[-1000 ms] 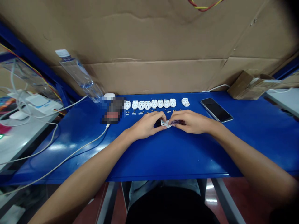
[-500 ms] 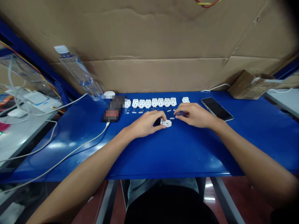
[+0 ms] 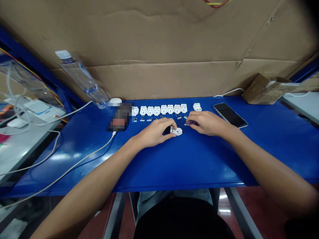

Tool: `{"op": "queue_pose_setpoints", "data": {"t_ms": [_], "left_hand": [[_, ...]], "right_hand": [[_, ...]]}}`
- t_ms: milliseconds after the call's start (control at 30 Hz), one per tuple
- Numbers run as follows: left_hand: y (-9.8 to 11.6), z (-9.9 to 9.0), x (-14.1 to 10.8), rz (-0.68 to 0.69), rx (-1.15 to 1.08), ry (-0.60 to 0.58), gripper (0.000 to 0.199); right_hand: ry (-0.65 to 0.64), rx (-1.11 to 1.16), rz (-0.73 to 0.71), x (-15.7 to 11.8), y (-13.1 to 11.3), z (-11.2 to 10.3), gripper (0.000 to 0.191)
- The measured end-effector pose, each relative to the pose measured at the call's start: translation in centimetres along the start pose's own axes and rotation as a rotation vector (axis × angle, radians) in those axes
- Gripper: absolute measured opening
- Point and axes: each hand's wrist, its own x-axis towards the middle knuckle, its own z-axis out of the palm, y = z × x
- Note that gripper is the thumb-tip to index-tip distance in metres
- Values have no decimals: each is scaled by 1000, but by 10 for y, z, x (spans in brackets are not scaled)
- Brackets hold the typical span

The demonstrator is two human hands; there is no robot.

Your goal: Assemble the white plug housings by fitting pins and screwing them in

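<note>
My left hand (image 3: 156, 133) grips a small white plastic part (image 3: 177, 131) between thumb and fingers, low over the blue tabletop (image 3: 184, 162). To its right, my right hand (image 3: 205, 122) is closed in a pinch on a thin purplish tool, with a small pale piece by its tip. Behind both hands runs a row of several white plastic parts (image 3: 163, 109), and one more white part (image 3: 197, 107) sits apart at the row's right. Small metal pieces and pale strips (image 3: 149, 119) lie in front of the row.
A phone (image 3: 230, 114) lies at the right, before an open cardboard box (image 3: 265, 89). At the left are a dark pixelated device (image 3: 119, 116) on a white cable (image 3: 87, 154), a round white object (image 3: 116, 101) and a leaning clear bottle (image 3: 82, 78). Cardboard (image 3: 149, 39) stands behind.
The pale strip seen between my hands is no longer there; a small pale piece now shows at my right fingertips. My left hand keeps its hold. The view has shifted slightly.
</note>
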Motion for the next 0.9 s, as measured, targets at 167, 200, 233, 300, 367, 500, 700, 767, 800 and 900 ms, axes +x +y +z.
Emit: {"op": "queue_pose_setpoints", "data": {"t_ms": [167,200,233,300,367,500,700,767,800,900], "left_hand": [[-1,1,-1,32,15,3,12],[-1,0,-1,39,26,6,13],[0,-1,-2,46,39,8,15],[0,-4,-3,61,57,17,21],[2,-9,-4,73,76,31,27],[0,-21,-6,55,160,32,22],[-8,-17,-6,44,109,31,14],[-6,-13,-5,41,95,45,16],[-5,-11,-5,35,95,50,17],[-3,-7,-5,11,107,57,18]], "right_hand": [[-18,-18,129,-5,17,-7,24],[-16,-22,145,-5,19,-8,25],[-10,-24,158,-5,19,-7,26],[5,-27,180,-5,20,-6,26],[27,-21,194,-4,19,-5,26],[135,10,185,-6,18,-5,23],[231,293,-161,-9,-1,-8,30],[150,341,-261,-7,-9,-6,29],[117,337,-286,-6,-12,-4,26],[54,286,-302,-4,-15,-1,20]]}}
